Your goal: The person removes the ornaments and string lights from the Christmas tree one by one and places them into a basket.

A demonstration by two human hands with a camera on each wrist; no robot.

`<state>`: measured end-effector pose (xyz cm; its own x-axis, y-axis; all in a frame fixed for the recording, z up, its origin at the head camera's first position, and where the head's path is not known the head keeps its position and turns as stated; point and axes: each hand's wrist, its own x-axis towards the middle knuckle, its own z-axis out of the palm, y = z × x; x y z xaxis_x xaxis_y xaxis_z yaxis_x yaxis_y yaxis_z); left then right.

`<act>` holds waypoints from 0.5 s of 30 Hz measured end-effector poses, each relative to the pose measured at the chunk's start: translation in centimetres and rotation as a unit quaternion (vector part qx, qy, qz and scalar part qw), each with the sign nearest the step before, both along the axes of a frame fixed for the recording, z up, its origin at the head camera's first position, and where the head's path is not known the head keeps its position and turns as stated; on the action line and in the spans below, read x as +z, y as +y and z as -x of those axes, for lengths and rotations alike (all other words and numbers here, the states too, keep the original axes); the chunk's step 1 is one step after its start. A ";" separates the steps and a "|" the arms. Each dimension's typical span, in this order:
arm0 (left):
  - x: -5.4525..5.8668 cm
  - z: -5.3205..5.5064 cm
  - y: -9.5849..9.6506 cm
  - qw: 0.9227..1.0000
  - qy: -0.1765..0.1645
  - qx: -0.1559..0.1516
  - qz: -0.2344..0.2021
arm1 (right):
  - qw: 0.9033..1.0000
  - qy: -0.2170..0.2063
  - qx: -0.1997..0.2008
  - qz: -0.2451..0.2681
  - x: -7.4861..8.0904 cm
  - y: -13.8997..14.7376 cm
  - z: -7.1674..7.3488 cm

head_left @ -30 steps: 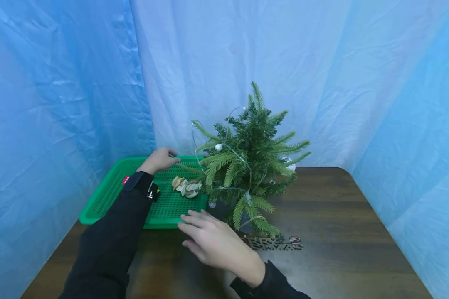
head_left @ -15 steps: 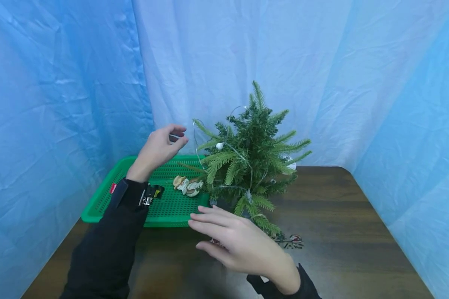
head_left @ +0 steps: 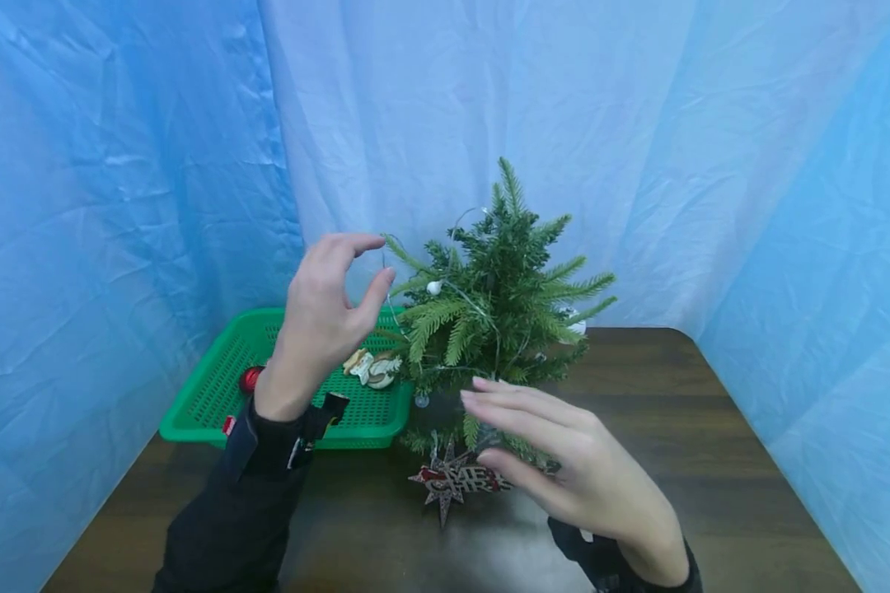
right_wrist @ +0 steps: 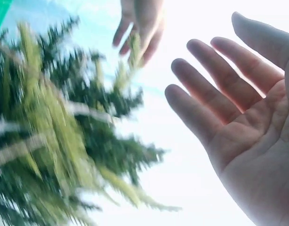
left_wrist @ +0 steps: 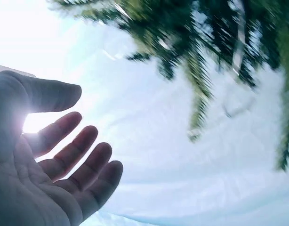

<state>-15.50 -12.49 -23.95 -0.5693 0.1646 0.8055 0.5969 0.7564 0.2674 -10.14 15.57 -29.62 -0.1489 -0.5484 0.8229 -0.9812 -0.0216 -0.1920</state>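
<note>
A small artificial Christmas tree (head_left: 508, 272), strung with a thin light wire and a white ball (head_left: 434, 287), stands on the dark wooden table. My left hand (head_left: 325, 305) hovers over the green basket at the tree's left side, thumb and fingers apart with nothing between them. In the left wrist view that hand (left_wrist: 64, 155) is below the branches, palm bare. My right hand (head_left: 564, 453) is held in front of the tree's lower right, fingers extended. The right wrist view shows the same hand (right_wrist: 243, 94) spread and holding nothing, beside the blurred branches (right_wrist: 64, 122).
The green basket (head_left: 193, 412) holds a red ball (head_left: 250, 379) and a snowman ornament (head_left: 374, 368). A glittery star (head_left: 443, 486) and a cut-out letter sign (head_left: 478, 479) are at the tree's foot. Blue curtains (head_left: 430, 99) surround the table.
My left hand has risen from the basket and come nearer the tree's upper left. My right hand has moved right, uncovering the star. The red ball in the basket now shows.
</note>
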 end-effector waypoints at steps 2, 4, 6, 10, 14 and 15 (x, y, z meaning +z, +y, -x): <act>0.1 -0.6 0.8 0.999 0.026 -0.023 0.009 | 1.000 -0.006 -0.011 0.016 0.2 0.9 0.1; 0.2 -1.2 1.8 0.998 0.045 -0.048 0.018 | 0.999 -0.007 -0.023 0.030 0.4 1.7 0.3; 0.2 -1.7 2.8 0.995 0.060 -0.069 0.029 | 0.999 -0.007 -0.030 0.042 0.6 2.4 0.5; 0.1 -2.6 4.9 0.990 0.077 -0.103 0.057 | 0.997 -0.007 -0.051 0.058 0.8 3.9 1.2; -0.2 -3.0 7.0 0.984 0.087 -0.132 0.086 | 0.994 -0.021 -0.081 0.068 0.8 5.3 1.8; -0.3 -3.1 7.5 0.982 0.089 -0.137 0.096 | 0.993 -0.026 -0.087 0.071 0.9 5.7 1.9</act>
<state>-12.42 -5.00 -24.20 -0.3353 0.4504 0.8275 0.8098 0.5866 0.0089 -12.05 21.29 -28.74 -0.2753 -0.3888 0.8792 -0.9614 0.1164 -0.2495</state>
